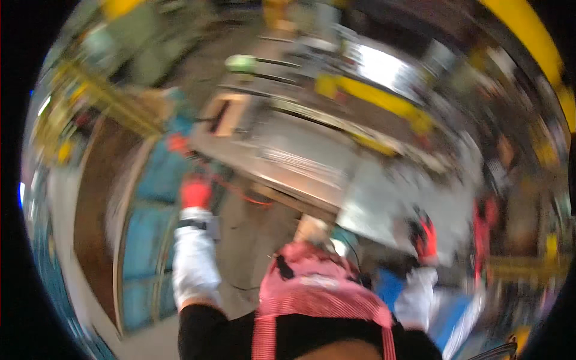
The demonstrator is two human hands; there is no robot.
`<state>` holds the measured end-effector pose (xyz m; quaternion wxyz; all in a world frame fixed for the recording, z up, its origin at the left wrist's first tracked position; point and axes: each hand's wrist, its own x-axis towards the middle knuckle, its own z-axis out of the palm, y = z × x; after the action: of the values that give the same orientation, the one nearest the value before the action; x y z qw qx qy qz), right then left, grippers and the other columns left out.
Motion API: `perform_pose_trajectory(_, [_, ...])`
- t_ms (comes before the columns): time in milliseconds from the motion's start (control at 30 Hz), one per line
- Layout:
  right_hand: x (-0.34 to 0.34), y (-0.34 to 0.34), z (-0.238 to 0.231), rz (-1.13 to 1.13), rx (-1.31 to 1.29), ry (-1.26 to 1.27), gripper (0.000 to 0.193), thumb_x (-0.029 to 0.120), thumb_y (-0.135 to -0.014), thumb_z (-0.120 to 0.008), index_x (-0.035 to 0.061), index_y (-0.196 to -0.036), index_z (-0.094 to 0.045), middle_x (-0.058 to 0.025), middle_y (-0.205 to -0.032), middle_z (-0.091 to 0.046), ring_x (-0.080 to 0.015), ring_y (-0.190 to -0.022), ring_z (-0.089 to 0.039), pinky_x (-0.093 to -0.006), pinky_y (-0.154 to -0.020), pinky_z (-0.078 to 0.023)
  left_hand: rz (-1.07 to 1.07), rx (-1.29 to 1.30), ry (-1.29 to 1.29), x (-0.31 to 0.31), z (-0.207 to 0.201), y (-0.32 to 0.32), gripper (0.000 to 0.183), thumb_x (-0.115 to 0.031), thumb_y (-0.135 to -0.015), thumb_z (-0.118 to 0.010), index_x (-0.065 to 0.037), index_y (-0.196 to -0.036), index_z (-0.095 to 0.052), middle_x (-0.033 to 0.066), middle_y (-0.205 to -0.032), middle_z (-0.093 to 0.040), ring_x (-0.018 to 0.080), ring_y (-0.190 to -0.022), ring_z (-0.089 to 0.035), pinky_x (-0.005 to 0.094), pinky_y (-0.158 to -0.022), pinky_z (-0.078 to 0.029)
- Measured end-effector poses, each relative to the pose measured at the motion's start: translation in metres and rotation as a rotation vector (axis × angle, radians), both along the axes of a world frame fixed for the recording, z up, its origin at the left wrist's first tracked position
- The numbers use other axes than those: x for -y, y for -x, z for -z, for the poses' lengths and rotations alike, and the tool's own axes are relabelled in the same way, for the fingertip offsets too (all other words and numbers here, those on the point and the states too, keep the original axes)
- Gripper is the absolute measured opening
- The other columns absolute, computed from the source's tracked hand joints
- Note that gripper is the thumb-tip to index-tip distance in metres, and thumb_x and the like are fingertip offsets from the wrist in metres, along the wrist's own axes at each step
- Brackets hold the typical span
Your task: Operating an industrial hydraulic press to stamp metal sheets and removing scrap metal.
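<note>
The whole view is smeared by motion. My left hand [197, 187], in a red glove with a white sleeve, reaches out beside a blue-panelled unit [144, 237]. A thin orange cord [243, 195] curves away near that hand; whether I hold it cannot be told. My right hand [425, 237], in a red and black glove, is at the front part of a shiny grey metal sheet [378, 198]. Its fingers are blurred, and contact with the sheet is unclear. Between my hands lies the flat grey worktable [300, 150] of a machine.
A yellow bar [384, 99] crosses the machine beyond the sheet. A round pale green knob [241, 63] stands at the back. At left is a large brown panel [96, 204]. My pink apron [318, 279] is close to the table's front edge. Blue material [390, 288] lies below my right hand.
</note>
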<state>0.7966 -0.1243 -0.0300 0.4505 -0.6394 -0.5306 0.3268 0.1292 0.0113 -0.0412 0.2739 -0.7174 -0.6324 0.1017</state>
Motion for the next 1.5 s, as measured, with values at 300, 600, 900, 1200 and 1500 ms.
perform_pose_trajectory(300, [-0.119,0.117,-0.054,-0.089,-0.536,0.183,0.045,0.011,-0.085,-0.051,0.0029,-0.127,-0.038,-0.0091,-0.098,-0.057,-0.0131,-0.072,-0.052,-0.0261,-0.061,-0.045,-0.516,1.107,0.493,0.137,0.129,-0.108,0.047,-0.042,-0.075,-0.054,-0.008,-0.109,-0.056,0.0207,-0.094,-0.061,0.0375,-0.089,-0.058,0.0456,-0.077,-0.046])
perform_pose_trajectory(600, [-0.111,0.108,-0.072,-0.075,-0.551,0.217,0.053,0.006,-0.082,-0.054,0.0016,-0.13,-0.033,-0.0112,-0.1,-0.057,-0.0152,-0.078,-0.053,-0.0274,-0.066,-0.045,-0.784,0.918,0.966,0.298,0.233,-0.049,0.04,-0.043,-0.081,-0.043,-0.015,-0.103,-0.061,0.016,-0.099,-0.061,0.0348,-0.096,-0.056,0.0469,-0.08,-0.044])
perform_pose_trajectory(900, [-0.058,0.062,-0.061,0.121,-0.632,0.137,0.061,0.001,-0.079,-0.056,0.0003,-0.133,-0.027,-0.0132,-0.102,-0.057,-0.0172,-0.084,-0.055,-0.0286,-0.07,-0.046,-0.797,1.055,0.754,0.161,0.132,-0.083,0.033,-0.035,-0.08,-0.047,-0.014,-0.099,-0.063,0.0163,-0.1,-0.061,0.035,-0.092,-0.058,0.0419,-0.079,-0.046])
perform_pose_trajectory(1200, [-0.039,0.082,-0.057,-0.074,-0.721,0.1,0.056,0.008,-0.084,-0.055,0.0005,-0.132,-0.027,-0.0069,-0.091,-0.057,-0.0128,-0.07,-0.054,-0.0265,-0.071,-0.046,-0.618,1.471,0.52,0.15,0.082,-0.123,0.042,-0.039,-0.077,-0.061,-0.012,-0.109,-0.059,0.0138,-0.08,-0.063,0.0227,-0.07,-0.062,0.0343,-0.064,-0.049])
perform_pose_trajectory(1500, [-0.053,0.117,-0.093,-0.368,-0.632,0.368,0.043,0.012,-0.079,-0.06,0.0023,-0.118,-0.045,-0.0002,-0.08,-0.051,-0.0091,-0.068,-0.049,-0.0242,-0.06,-0.042,-0.543,1.402,0.533,0.137,0.064,-0.165,0.047,-0.039,-0.075,-0.063,-0.015,-0.114,-0.057,0.0152,-0.083,-0.064,0.0254,-0.075,-0.063,0.0341,-0.066,-0.049])
